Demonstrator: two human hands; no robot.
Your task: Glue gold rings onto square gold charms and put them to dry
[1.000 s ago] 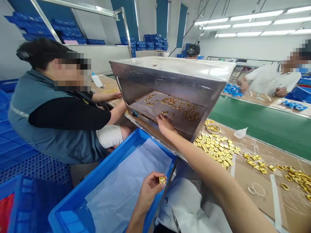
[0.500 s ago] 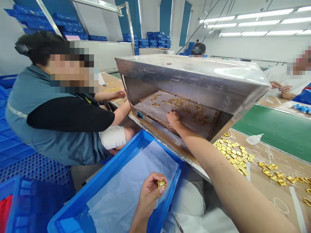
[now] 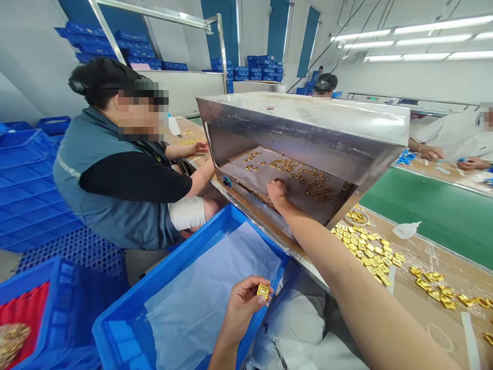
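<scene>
My left hand (image 3: pixel 243 304) pinches a small square gold-coloured piece (image 3: pixel 263 291) between thumb and fingers, above the right part of a blue tray (image 3: pixel 127 300). A translucent white sheet (image 3: pixel 208 293) lines that tray. My right hand (image 3: pixel 278 191) reaches into an open-fronted metal box (image 3: pixel 292 131), its fingers curled down at the paper-lined board (image 3: pixel 234 169) inside. Many small gold-coloured pieces (image 3: pixel 283 165) lie on this board, just beyond the hand. Whatever the right fingertips hold, if anything, is hidden behind the knuckles.
More gold-coloured square pieces (image 3: pixel 362 246) cover the table to the right, near a white squeeze bottle (image 3: pixel 406 229) and a green belt (image 3: pixel 435 210). A co-worker (image 3: pixel 131 169) sits close on the left. A blue crate with red contents (image 3: pixel 26 313) stands at lower left.
The view has shifted slightly, so most things appear further right. My left hand has turned the gold-coloured piece a little. My right hand stays inside the metal box.
</scene>
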